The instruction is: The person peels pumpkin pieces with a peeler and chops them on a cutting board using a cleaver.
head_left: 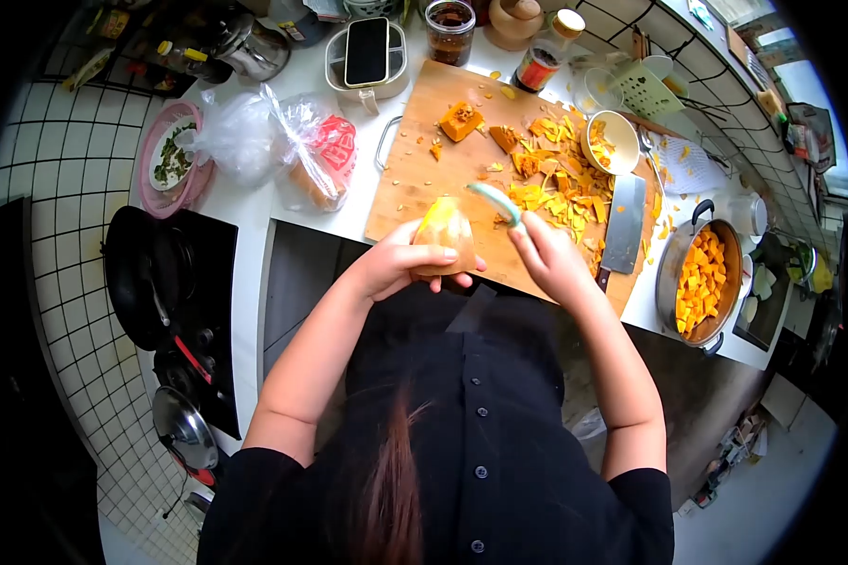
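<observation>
The left hand [415, 258] is curled round a partly peeled pumpkin piece [449, 237] over the near edge of the cutting board [410, 155]; just beside it, I see the right hand [545, 252] closed on a pale green peeler [499, 202]. Orange scraps [558, 196] and a cleaver [624, 226] lie on the board.

The cutting board [413, 155] is matt wood; the cleaver [624, 226] and pot [667, 282] look metal — softly shiny. The peeler [501, 201] looks plastic, the bags [245, 137] crinkled plastic — the shirt [528, 424], matt cloth.
</observation>
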Demonstrator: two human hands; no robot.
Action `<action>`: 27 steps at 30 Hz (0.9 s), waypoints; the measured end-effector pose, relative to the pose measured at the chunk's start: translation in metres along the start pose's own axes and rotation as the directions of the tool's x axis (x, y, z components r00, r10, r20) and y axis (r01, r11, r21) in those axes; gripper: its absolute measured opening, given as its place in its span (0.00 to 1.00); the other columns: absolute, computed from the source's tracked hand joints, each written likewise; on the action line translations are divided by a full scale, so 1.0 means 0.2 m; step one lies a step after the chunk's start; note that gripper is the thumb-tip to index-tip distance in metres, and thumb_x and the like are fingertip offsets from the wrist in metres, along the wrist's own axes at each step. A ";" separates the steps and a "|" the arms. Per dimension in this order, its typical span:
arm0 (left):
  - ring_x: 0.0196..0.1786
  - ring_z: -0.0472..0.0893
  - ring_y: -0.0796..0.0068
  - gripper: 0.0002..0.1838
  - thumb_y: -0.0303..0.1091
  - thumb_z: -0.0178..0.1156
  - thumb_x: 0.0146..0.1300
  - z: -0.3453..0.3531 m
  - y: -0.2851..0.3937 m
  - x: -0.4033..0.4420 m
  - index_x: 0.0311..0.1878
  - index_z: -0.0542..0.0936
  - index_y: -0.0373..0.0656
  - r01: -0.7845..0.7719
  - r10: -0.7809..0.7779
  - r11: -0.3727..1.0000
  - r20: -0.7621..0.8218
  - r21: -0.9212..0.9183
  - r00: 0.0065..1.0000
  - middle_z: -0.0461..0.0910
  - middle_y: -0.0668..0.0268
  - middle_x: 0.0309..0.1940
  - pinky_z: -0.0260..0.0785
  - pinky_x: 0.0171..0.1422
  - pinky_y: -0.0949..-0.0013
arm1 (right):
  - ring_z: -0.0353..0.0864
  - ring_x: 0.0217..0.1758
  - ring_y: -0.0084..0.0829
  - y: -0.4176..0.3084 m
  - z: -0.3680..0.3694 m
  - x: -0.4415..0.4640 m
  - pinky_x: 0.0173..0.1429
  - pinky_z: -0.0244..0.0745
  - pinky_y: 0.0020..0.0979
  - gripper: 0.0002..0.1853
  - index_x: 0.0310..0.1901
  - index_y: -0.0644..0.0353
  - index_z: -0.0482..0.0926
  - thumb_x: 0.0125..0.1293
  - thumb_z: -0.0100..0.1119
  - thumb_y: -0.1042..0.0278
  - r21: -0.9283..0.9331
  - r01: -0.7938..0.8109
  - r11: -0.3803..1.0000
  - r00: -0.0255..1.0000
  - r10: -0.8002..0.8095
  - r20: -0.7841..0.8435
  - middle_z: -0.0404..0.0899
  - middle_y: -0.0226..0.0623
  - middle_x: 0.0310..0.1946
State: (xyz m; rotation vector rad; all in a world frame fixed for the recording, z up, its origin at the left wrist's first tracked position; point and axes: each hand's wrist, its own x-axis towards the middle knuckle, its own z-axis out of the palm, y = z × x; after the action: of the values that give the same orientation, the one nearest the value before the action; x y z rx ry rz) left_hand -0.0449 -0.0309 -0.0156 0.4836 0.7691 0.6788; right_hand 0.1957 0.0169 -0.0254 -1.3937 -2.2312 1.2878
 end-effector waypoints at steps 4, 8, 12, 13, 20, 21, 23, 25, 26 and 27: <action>0.39 0.83 0.71 0.21 0.34 0.59 0.58 -0.03 -0.03 0.02 0.54 0.70 0.37 0.015 -0.015 1.000 0.043 -0.017 0.999 0.81 0.57 0.41 0.71 0.30 0.79 | 0.75 0.23 0.52 -0.04 0.01 -0.02 0.27 0.66 0.47 0.14 0.32 0.58 0.67 0.68 0.52 0.56 -0.074 0.167 0.983 0.983 -0.160 0.089 0.72 0.47 0.18; 0.40 0.83 0.70 0.19 0.32 0.60 0.57 -0.02 -0.02 0.05 0.51 0.73 0.37 0.061 -0.061 0.998 0.080 -0.001 0.995 0.81 0.57 0.40 0.71 0.30 0.78 | 0.75 0.23 0.50 -0.08 -0.02 -0.04 0.26 0.67 0.46 0.15 0.31 0.58 0.66 0.66 0.54 0.56 -0.165 0.238 0.957 0.970 -0.224 0.097 0.73 0.46 0.18; 0.39 0.83 0.68 0.16 0.31 0.60 0.56 0.03 0.00 0.06 0.48 0.75 0.37 0.011 -0.006 0.998 0.093 -0.055 0.996 0.81 0.58 0.37 0.70 0.28 0.79 | 0.75 0.22 0.49 -0.10 -0.06 -0.04 0.26 0.68 0.44 0.15 0.31 0.57 0.67 0.64 0.55 0.55 -0.272 0.292 0.917 0.956 -0.273 0.107 0.73 0.44 0.18; 0.39 0.83 0.68 0.16 0.31 0.61 0.56 0.03 0.00 0.06 0.47 0.75 0.37 0.020 -0.013 0.998 0.111 -0.064 0.994 0.81 0.59 0.36 0.70 0.28 0.79 | 0.75 0.22 0.48 -0.10 -0.07 -0.04 0.26 0.69 0.44 0.15 0.31 0.57 0.67 0.64 0.55 0.55 -0.292 0.310 0.905 0.951 -0.290 0.110 0.74 0.43 0.18; 0.38 0.83 0.66 0.17 0.29 0.63 0.53 0.01 0.03 0.06 0.45 0.74 0.35 0.054 -0.060 0.998 0.166 0.041 0.984 0.80 0.58 0.34 0.72 0.28 0.77 | 0.76 0.22 0.47 -0.06 -0.07 -0.03 0.25 0.69 0.44 0.17 0.31 0.57 0.68 0.65 0.55 0.52 -0.387 0.308 0.869 0.951 -0.275 0.141 0.74 0.44 0.18; 0.37 0.83 0.65 0.18 0.29 0.64 0.52 -0.02 0.00 0.07 0.46 0.74 0.34 0.056 -0.059 0.998 0.153 0.024 0.986 0.80 0.58 0.34 0.72 0.28 0.77 | 0.76 0.22 0.47 -0.03 -0.06 -0.01 0.25 0.69 0.44 0.17 0.31 0.58 0.68 0.65 0.54 0.51 -0.410 0.276 0.869 0.961 -0.248 0.122 0.74 0.44 0.18; 0.37 0.83 0.64 0.18 0.29 0.65 0.51 -0.03 0.00 0.07 0.45 0.74 0.33 0.078 -0.077 0.997 0.178 0.000 0.981 0.80 0.57 0.33 0.72 0.27 0.76 | 0.76 0.21 0.49 0.08 -0.02 0.03 0.25 0.70 0.46 0.19 0.30 0.59 0.70 0.67 0.51 0.48 -0.436 0.154 0.887 0.987 -0.154 0.035 0.75 0.46 0.18; 0.37 0.83 0.65 0.18 0.27 0.66 0.51 0.07 0.04 0.02 0.44 0.74 0.33 0.086 -0.093 0.996 0.323 0.036 0.942 0.80 0.57 0.33 0.72 0.28 0.76 | 0.77 0.25 0.51 0.34 0.00 0.08 0.29 0.71 0.47 0.20 0.32 0.60 0.73 0.68 0.49 0.49 -0.503 -0.075 0.861 0.997 0.075 -0.021 0.75 0.49 0.19; 0.37 0.83 0.66 0.18 0.26 0.66 0.51 0.10 0.04 0.02 0.44 0.74 0.33 0.073 -0.079 0.997 0.323 0.030 0.943 0.80 0.57 0.33 0.72 0.28 0.76 | 0.77 0.26 0.51 0.42 -0.02 0.07 0.30 0.71 0.47 0.20 0.32 0.61 0.73 0.69 0.48 0.49 -0.478 -0.113 0.871 0.993 0.113 -0.029 0.75 0.50 0.20; 0.37 0.83 0.67 0.17 0.27 0.66 0.51 0.09 0.04 0.04 0.44 0.74 0.34 0.035 -0.038 0.999 0.253 0.017 0.967 0.80 0.58 0.33 0.72 0.28 0.77 | 0.77 0.27 0.52 0.40 -0.03 0.08 0.31 0.70 0.47 0.20 0.32 0.61 0.73 0.69 0.48 0.50 -0.437 -0.138 0.889 0.990 0.131 -0.046 0.75 0.50 0.20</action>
State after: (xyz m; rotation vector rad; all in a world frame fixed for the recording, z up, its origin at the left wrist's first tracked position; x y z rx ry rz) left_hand -0.0304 -0.0230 -0.0026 0.5543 0.5395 0.5648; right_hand 0.2411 0.0467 -0.0863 -1.7257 -2.5625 0.8241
